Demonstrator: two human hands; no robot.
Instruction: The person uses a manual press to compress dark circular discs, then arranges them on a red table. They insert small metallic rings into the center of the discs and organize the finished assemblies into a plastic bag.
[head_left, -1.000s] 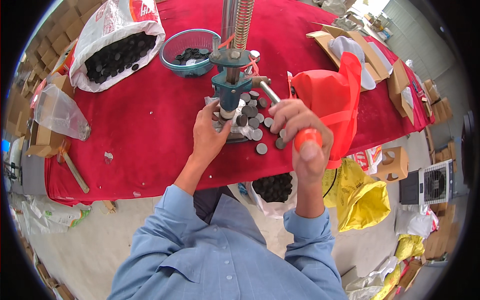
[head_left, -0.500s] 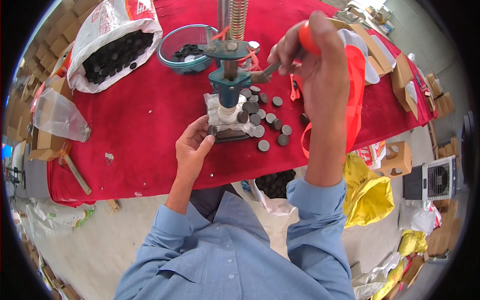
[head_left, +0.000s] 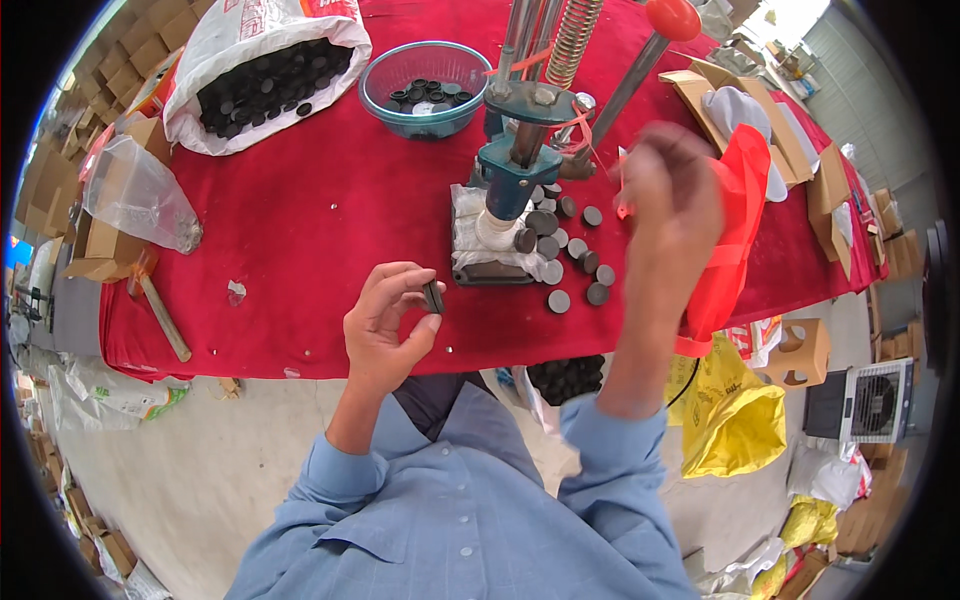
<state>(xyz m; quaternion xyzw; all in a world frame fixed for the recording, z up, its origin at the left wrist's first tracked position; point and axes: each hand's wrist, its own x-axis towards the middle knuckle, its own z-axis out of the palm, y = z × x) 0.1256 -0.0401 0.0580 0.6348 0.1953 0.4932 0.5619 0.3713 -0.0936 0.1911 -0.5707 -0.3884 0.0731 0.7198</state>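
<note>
My left hand is closed in a pinch on a small black round cap, held on edge over the red cloth near the table's front. To its right stands a dark green hand press on a base wrapped in white plastic. The press lever, topped by a red knob, slants up and is free of both hands. My right hand, smeared by motion, hangs below the lever beside a red-orange bag; its fingers are too blurred to read. Several grey-black caps lie loose right of the press.
A clear blue bowl of black rings stands behind the press. At the far left a white sack spills black caps. A hammer and clear plastic bag lie left. Open cardboard boxes line the right edge.
My right hand has let go of the lever's red knob and come down. My left hand has drawn away from the press base with the black cap. The view has shifted.
</note>
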